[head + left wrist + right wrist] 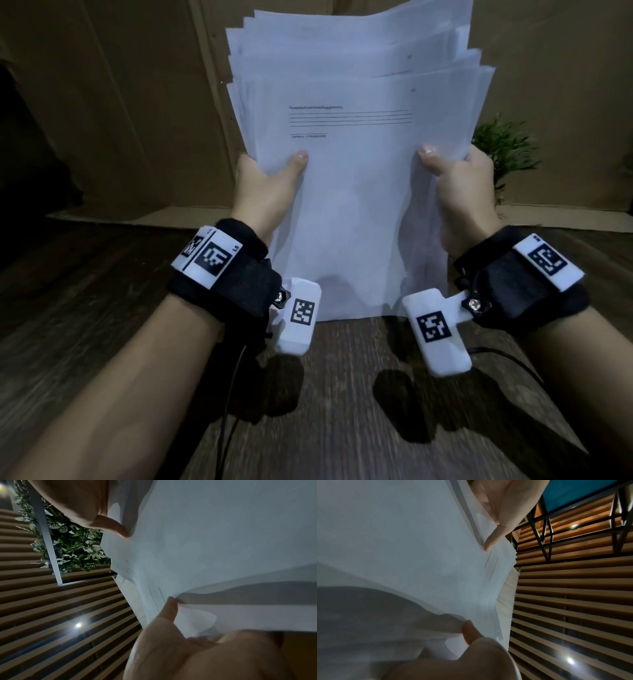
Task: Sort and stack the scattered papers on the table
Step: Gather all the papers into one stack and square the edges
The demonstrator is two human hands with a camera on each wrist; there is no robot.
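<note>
A thick bundle of white printed papers (356, 192) stands upright in front of me, its bottom edge on or just above the dark wooden table (342, 394). The sheets fan out unevenly at the top. My left hand (270, 185) grips the bundle's left edge, thumb on the front sheet, fingers behind. My right hand (452, 181) grips the right edge the same way. In the left wrist view the papers (214, 540) sit pinched between thumb and fingers of my left hand (150, 566). The right wrist view shows the papers (402, 540) pinched likewise by my right hand (477, 586).
A brown panelled wall (120, 102) rises close behind the table. A small green plant (507, 150) stands at the back right. Black cables (233, 404) trail from my wrist bands over the table. Slatted ceiling with spot lights (78, 625) shows in the wrist views.
</note>
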